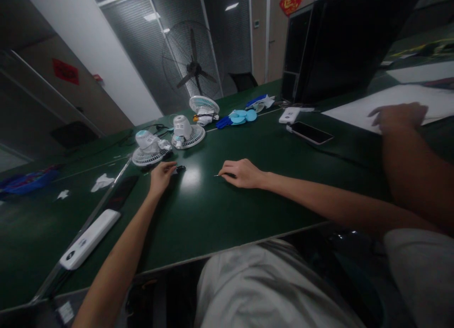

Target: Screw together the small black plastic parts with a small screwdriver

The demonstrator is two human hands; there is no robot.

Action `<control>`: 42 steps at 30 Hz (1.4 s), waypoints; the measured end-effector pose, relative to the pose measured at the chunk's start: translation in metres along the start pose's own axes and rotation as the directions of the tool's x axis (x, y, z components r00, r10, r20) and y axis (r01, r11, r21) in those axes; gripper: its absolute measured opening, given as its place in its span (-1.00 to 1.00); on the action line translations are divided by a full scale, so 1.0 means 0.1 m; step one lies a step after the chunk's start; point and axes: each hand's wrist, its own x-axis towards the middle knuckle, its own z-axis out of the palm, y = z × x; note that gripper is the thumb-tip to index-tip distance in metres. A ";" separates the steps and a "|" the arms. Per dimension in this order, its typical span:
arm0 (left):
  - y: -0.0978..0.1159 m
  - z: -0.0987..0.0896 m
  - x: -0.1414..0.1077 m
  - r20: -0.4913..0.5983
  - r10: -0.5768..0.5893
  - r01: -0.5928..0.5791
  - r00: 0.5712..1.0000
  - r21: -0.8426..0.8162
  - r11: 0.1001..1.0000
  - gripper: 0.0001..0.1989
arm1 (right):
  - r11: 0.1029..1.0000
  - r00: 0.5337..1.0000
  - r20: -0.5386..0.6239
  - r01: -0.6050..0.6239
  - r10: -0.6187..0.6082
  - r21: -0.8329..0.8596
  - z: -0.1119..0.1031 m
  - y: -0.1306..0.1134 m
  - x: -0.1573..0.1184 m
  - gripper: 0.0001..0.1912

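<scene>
My left hand (pixel 163 176) is over the green table (pixel 198 205), its fingers pinched together. At its fingertips is a small black object (pixel 181 169), with something pale beside it; the kind is too blurred to tell. To the right, my right hand (pixel 243 173) is closed around a thin tool, mostly hidden in the fingers. Its slim metallic tip (pixel 216 175) points left, toward my left hand, and is apart from the black object. Just beyond my left hand lies a small white fan (pixel 149 148), face down. Another white fan (pixel 187 134) is next to it.
A third fan (pixel 205 110) and light-blue round parts (pixel 243 116) sit farther back. At right are a phone (pixel 310 132), a white box (pixel 289 115) and another person's hand (pixel 400 116) on white paper (pixel 369 103). A long white device (pixel 90 238) lies at left.
</scene>
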 end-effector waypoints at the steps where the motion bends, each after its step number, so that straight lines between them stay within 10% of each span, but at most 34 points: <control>1: 0.00 0.01 0.00 0.004 -0.001 0.001 1.000 0.001 1.000 -0.56 | 1.000 1.000 -0.001 0.000 0.000 0.001 0.00 0.00 0.00 -0.77; 24: -0.01 0.07 -0.02 0.141 -0.106 0.109 0.984 -0.011 0.994 -0.46 | 1.000 1.000 0.002 0.016 -0.016 0.009 0.04 0.01 0.02 -0.77; 29: 0.31 0.10 -0.10 0.279 0.024 -0.007 0.960 -0.062 0.998 -0.53 | 1.000 1.000 -0.002 0.022 -0.022 0.013 0.02 0.00 0.02 -0.77; 36: 1.13 0.36 -0.42 0.534 0.329 -0.207 0.779 -0.277 0.938 -0.72 | 0.998 0.998 0.000 0.058 -0.058 0.010 -0.02 -0.06 0.01 -0.80; 42: 1.29 0.42 -0.50 0.534 0.398 -0.250 0.746 -0.330 0.910 -0.77 | 0.998 0.998 -0.005 0.068 -0.068 0.010 0.00 -0.04 0.00 -0.81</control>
